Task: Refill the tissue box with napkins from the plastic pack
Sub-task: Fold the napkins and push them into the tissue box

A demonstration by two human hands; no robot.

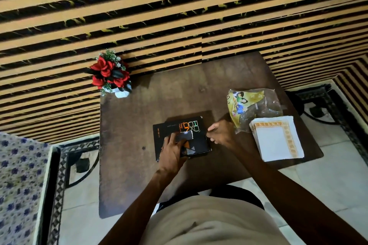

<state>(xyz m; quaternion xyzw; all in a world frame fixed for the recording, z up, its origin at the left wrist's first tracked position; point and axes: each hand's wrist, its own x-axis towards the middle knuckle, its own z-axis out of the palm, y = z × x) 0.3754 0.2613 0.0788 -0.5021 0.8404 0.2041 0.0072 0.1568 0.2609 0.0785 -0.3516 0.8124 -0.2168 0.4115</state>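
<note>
A black tissue box (179, 127) with orange lettering lies flat in the middle of the dark wooden table (129, 145). My left hand (173, 149) presses down on the box's near part, fingers spread beside its grey opening. At the box's right edge hovers my right hand (221, 132), fingers curled, nothing visible in it. A stack of white napkins (276, 139) with an orange patterned border lies on the table to the right. Behind it sits the crumpled clear plastic pack (253, 105) with a yellow printed label.
A pot of red artificial flowers (110, 74) stands at the table's far left corner. A striped wall runs behind the table. A blue flowered cloth (18, 185) is at the lower left. Tiled floor surrounds the table.
</note>
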